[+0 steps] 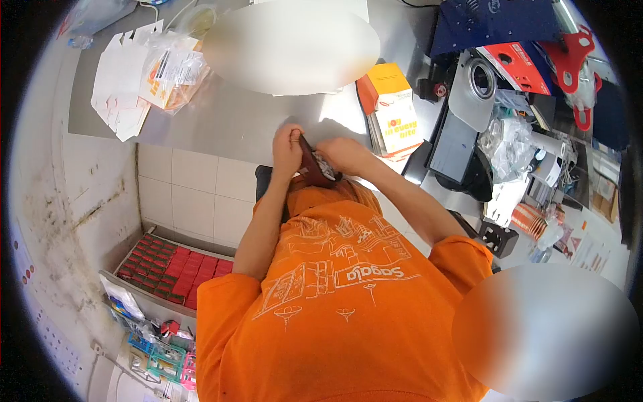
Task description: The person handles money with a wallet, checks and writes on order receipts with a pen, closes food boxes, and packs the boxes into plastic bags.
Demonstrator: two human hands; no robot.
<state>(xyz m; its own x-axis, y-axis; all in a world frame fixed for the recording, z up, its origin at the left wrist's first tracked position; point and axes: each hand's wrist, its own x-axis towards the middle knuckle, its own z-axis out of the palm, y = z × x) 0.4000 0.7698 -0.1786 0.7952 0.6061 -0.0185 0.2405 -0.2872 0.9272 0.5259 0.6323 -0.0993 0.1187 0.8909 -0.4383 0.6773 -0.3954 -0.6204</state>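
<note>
Close to my orange shirt, just below the table edge, is a dark maroon pouch (308,167) that looks like a wallet. It is spread apart, with something whitish and patterned showing inside. My left hand (288,151) is closed around its upper left edge, thumb on top. My right hand (343,155) has its fingers bent together at the pouch's right side, by the whitish contents. Whether those fingers pinch anything is hidden. Ahead on the table, right of my hands, lies a stack of yellow, white and orange printed boxes (395,120).
The steel table (234,124) holds flat white cartons (124,84) and a plastic-wrapped packet (174,74) at left. A grey device with a round lens (481,79), plastic bags (506,144) and papers crowd the right. Below left stands a tray of red packets (177,268). Two areas are blurred.
</note>
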